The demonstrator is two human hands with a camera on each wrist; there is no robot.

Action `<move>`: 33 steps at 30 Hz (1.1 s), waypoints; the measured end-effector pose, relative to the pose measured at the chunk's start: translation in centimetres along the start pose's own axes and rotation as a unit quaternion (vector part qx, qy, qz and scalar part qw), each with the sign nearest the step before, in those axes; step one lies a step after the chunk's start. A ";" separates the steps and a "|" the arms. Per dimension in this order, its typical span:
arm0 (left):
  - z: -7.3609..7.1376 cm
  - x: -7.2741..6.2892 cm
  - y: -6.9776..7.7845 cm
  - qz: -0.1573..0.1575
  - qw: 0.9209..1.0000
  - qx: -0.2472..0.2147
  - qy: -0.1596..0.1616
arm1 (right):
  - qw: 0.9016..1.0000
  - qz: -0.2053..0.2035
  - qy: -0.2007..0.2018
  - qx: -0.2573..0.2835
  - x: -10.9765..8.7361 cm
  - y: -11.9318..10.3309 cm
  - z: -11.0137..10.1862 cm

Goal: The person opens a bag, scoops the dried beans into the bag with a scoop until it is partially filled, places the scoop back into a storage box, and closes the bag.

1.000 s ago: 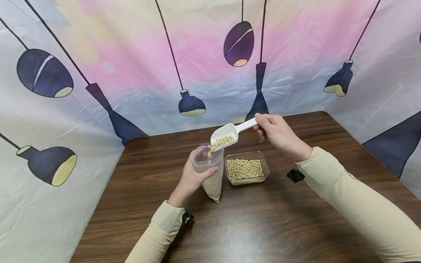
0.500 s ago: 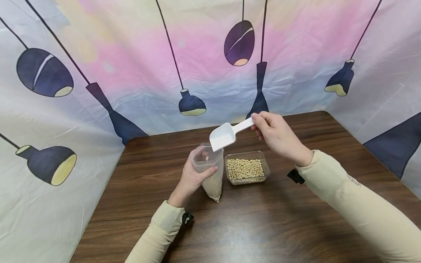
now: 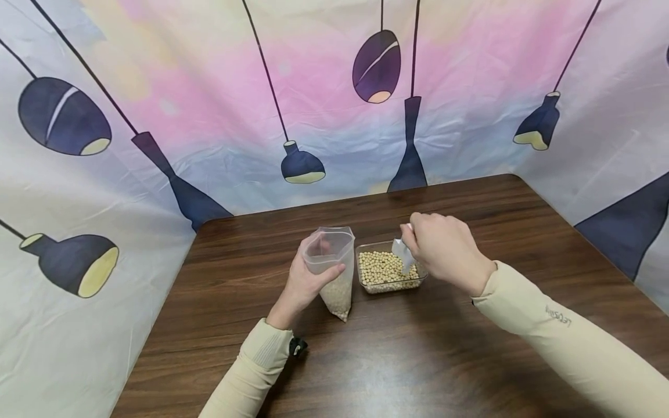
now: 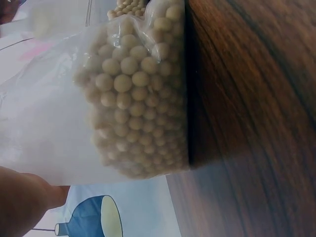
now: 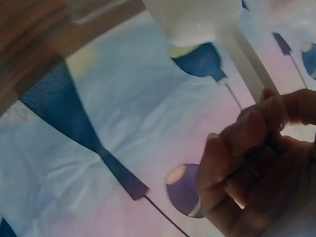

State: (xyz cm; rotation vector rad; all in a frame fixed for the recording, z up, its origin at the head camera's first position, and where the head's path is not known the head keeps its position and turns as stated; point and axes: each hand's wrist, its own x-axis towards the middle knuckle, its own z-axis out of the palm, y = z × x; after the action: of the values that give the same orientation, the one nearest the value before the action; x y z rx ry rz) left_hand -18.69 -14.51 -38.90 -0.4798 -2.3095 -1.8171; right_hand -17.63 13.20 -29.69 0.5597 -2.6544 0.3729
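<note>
My left hand [image 3: 307, 277] grips a clear plastic bag [image 3: 341, 278] near its open mouth, thumb in front and fingers behind. In the left wrist view, pale yellow soybeans [image 4: 131, 94] fill the bag's lower part, which stands on the table. My right hand [image 3: 446, 249] holds a white scoop [image 3: 403, 254] by its handle. Its bowl points down at the soybeans [image 3: 380, 268] in a clear rectangular tub, partly hidden behind the fingers. The right wrist view catches the scoop's bowl [image 5: 197, 22] and handle, with fingers curled around the handle's end.
The clear tub [image 3: 393, 288] stands just right of the bag on a dark wood table [image 3: 397, 360]. A fabric backdrop [image 3: 219, 104] printed with hanging lamps rises behind the table and along its sides.
Soybeans slid off the scoop into the bag, leaving the scoop bare. My right hand then moved right and down, tipping the scoop toward the tub. The left hand stayed put.
</note>
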 end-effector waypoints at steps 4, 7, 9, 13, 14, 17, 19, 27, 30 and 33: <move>0.0 0.0 0.0 0.008 1.000 -0.005 -0.001 | 1.000 0.011 -0.023 -0.015 -0.3 0.8 1.2; 0.1 -0.1 -0.1 0.012 1.000 -0.009 0.002 | 0.998 0.021 -0.060 -0.019 -0.3 1.4 1.4; 0.1 -0.1 -0.1 0.010 1.000 -0.010 0.003 | 0.994 0.039 -0.098 -0.014 -0.2 1.9 1.4; 0.1 -0.1 -0.1 0.009 1.000 -0.014 0.001 | 0.982 0.080 -0.171 0.019 0.3 3.0 1.4; 0.0 -0.1 -0.1 0.009 1.000 -0.015 0.000 | 0.979 0.087 -0.183 0.032 0.3 3.4 1.4; 0.0 -0.1 0.1 0.007 1.000 -0.019 0.000 | 0.968 0.104 -0.213 0.085 0.4 4.6 1.8; 0.1 -0.1 0.3 0.005 1.000 -0.024 0.001 | 0.959 0.117 -0.226 0.127 0.3 5.4 2.3; 0.6 -0.2 0.7 0.001 1.000 -0.028 -0.004 | 0.898 0.177 -0.268 0.300 -1.4 7.5 5.2; 0.7 -0.1 0.6 0.004 1.000 -0.030 -0.003 | 0.891 0.185 -0.279 0.307 -2.0 7.9 6.1; 0.7 0.1 0.6 0.003 1.000 -0.030 -0.002 | 0.894 0.176 -0.289 0.293 -2.5 8.1 6.6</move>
State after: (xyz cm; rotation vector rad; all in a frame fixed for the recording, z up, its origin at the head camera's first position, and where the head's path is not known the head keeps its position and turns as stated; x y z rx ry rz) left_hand -18.49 -13.66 -38.52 -0.4977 -2.2589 -1.8890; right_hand -21.23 19.00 -38.05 0.3888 -3.2107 1.3346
